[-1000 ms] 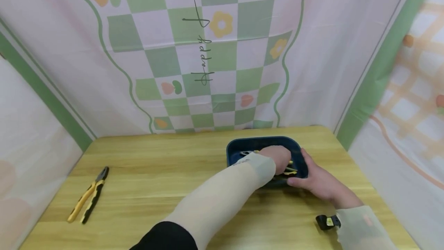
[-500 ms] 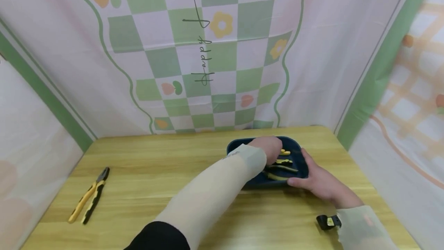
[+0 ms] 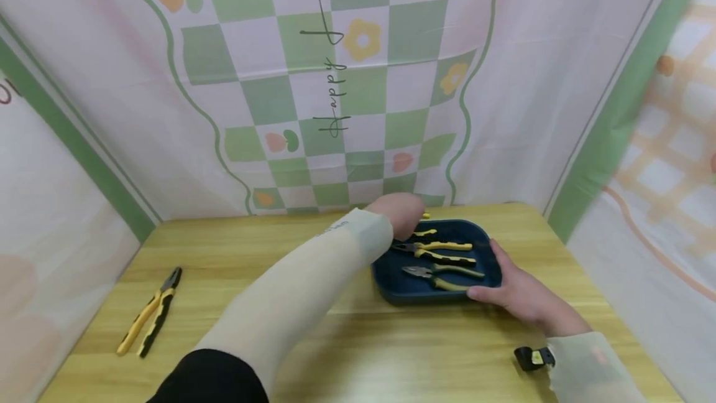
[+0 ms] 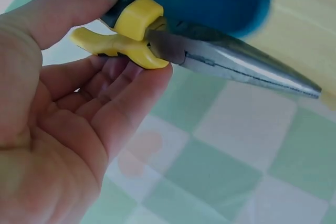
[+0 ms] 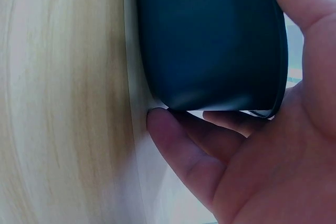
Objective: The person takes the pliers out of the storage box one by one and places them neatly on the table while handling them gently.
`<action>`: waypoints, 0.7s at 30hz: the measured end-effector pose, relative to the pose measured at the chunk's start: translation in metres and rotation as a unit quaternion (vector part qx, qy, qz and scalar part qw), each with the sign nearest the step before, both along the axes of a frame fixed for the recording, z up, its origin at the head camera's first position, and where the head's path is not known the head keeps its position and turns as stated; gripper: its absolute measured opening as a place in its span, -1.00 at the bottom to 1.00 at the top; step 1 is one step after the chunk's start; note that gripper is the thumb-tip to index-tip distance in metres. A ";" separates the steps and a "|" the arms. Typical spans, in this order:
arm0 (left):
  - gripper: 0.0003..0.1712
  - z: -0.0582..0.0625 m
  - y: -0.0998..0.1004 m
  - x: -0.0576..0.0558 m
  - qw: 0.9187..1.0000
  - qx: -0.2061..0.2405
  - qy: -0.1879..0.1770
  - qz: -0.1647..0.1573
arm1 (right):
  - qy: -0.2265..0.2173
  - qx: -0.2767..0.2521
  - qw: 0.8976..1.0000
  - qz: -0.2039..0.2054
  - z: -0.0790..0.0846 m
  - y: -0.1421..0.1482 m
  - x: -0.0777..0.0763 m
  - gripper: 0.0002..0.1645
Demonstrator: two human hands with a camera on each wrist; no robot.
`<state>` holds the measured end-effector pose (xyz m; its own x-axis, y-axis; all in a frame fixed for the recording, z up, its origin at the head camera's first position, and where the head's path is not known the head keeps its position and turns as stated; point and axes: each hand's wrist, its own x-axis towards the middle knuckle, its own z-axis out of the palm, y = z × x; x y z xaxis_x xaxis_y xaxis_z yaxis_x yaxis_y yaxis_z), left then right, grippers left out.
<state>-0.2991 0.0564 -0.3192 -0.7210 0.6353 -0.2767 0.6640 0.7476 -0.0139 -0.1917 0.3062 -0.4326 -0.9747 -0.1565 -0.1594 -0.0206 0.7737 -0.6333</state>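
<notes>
My left hand grips long-nosed pliers by their yellow and black handles, between thumb and fingers. They are over the back left part of a dark blue tray; in the head view only a yellow handle end shows past the hand. My right hand holds the tray's right end, thumb at the near corner and fingers round the far side. Inside the tray lie green-handled pliers, yellow and black pliers, and another yellow-handled tool partly hidden by the left hand.
Another pair of yellow and black pliers lies on the left side of the wooden table. A small black strap piece is at the right wrist. Patterned curtains stand behind and on both sides.
My left hand has moved up and left out of the tray, now with the long-nosed pliers in it. The pliers in the tray have come into view. My right hand stays on the tray.
</notes>
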 end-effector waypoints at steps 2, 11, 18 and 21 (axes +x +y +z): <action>-0.78 0.004 -0.012 -0.003 1.000 0.007 0.001 0.011 | -0.001 0.002 1.000 0.001 0.000 0.000 0.000 0.42; -0.82 0.002 -0.090 -0.023 0.993 0.012 -0.016 0.120 | -0.007 0.011 1.000 0.002 -0.001 0.000 -0.001 0.42; -0.67 -0.015 -0.149 -0.037 0.988 -0.007 -0.023 0.153 | -0.004 0.016 1.000 0.002 -0.002 0.000 -0.001 0.42; -0.71 -0.021 -0.167 -0.038 0.987 -0.008 -0.014 0.163 | -0.005 0.016 1.000 0.004 -0.001 0.000 -0.002 0.42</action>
<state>-0.3375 -0.1105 -0.3403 -0.8782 0.3671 -0.3067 0.3894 0.9210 -0.0123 -0.1935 0.3059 -0.4340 -0.9719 -0.1588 -0.1736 -0.0209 0.7931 -0.6087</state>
